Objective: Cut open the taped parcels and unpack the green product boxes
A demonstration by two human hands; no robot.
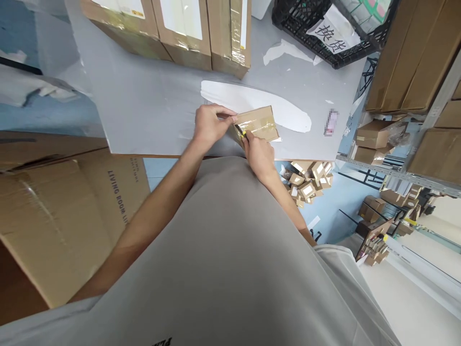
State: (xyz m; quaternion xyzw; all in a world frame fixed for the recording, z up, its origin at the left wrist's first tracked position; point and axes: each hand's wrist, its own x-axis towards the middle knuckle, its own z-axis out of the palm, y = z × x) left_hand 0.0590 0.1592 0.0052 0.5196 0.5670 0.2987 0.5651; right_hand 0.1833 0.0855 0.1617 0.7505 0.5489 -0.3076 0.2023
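Observation:
A small taped cardboard box (260,123) lies on the grey table (151,110) near its front edge. My left hand (210,126) grips the box's left end, fingers curled over its top edge. My right hand (258,154) is closed round a yellow and black utility knife (241,133), whose tip meets the taped near-left corner of the box. Both forearms reach out over my grey shirt.
Three larger taped cartons (173,29) stand at the table's back. A black crate (334,29) with a paper label sits back right. Big cardboard boxes (54,211) stand on the left, small boxes (309,180) lie piled on the floor, and shelving (414,96) rises on the right.

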